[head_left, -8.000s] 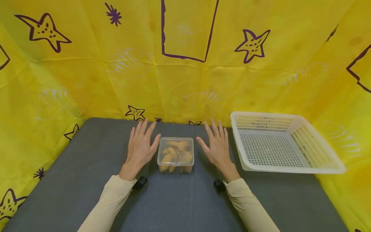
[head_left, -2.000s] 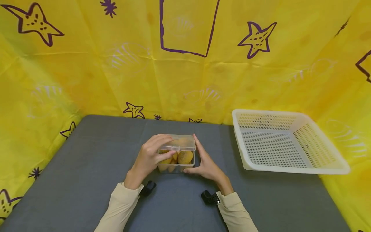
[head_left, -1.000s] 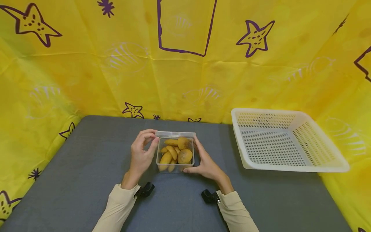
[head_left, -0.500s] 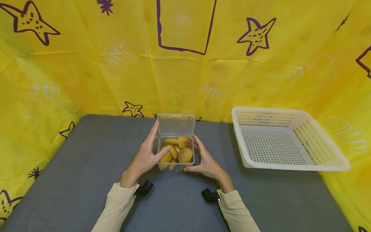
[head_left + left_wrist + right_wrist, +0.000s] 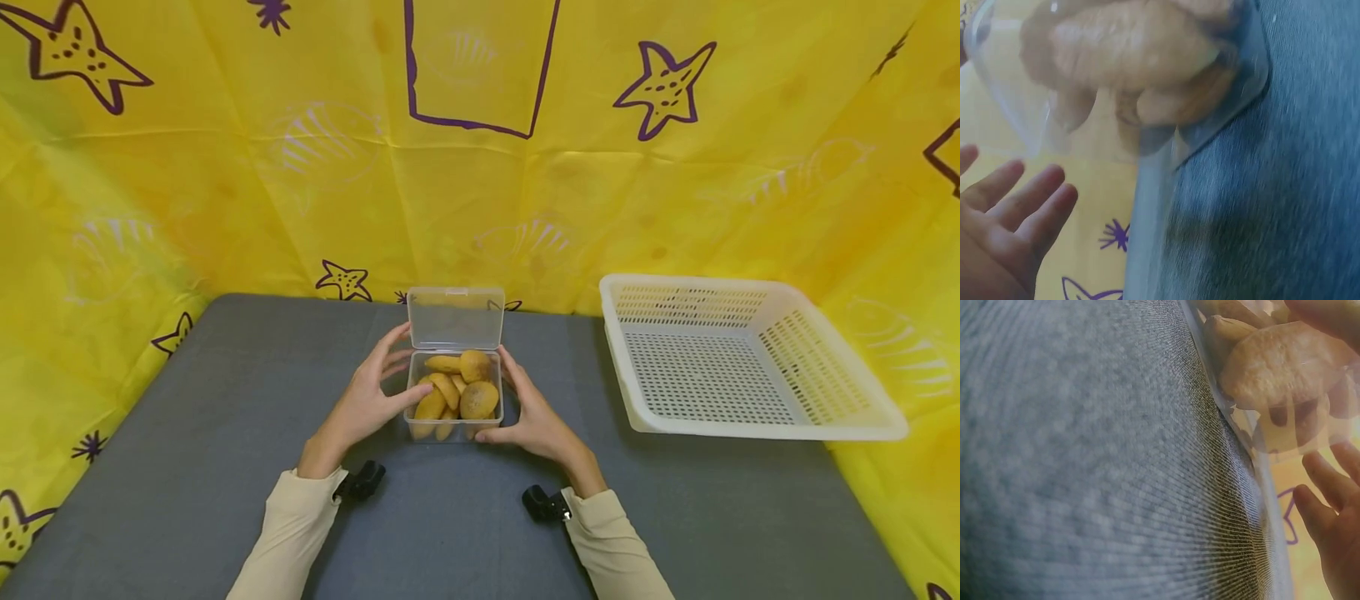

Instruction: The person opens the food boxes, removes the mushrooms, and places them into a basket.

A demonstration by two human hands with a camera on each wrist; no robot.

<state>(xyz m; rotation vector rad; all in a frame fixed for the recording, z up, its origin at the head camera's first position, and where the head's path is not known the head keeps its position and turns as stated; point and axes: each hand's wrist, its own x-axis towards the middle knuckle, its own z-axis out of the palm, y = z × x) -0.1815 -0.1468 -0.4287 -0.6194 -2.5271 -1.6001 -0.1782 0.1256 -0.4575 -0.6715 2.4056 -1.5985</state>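
A clear plastic box [image 5: 454,424] stands on the grey table in the middle of the head view. Its hinged lid [image 5: 456,318] is tipped up at the back. Several golden-brown, rounded, cookie-like pieces [image 5: 477,402] fill it. My right hand [image 5: 542,427] holds the box's right side, thumb at the front corner and fingers along the side towards the back. At the left side is my left hand [image 5: 367,404], its thumb over the rim by the pieces. In the left wrist view its spread fingers [image 5: 1041,200] look apart from the box wall.
A white slotted basket [image 5: 757,434] stands on the grey table [image 5: 187,467] to the right of my right hand. Behind the table hangs a yellow cloth [image 5: 247,192] with purple starfish drawings.
The lid, closed at first, has swung up and back, with my left hand at its edge. That hand has since come down to the box's left side. My right hand stays on the right side.
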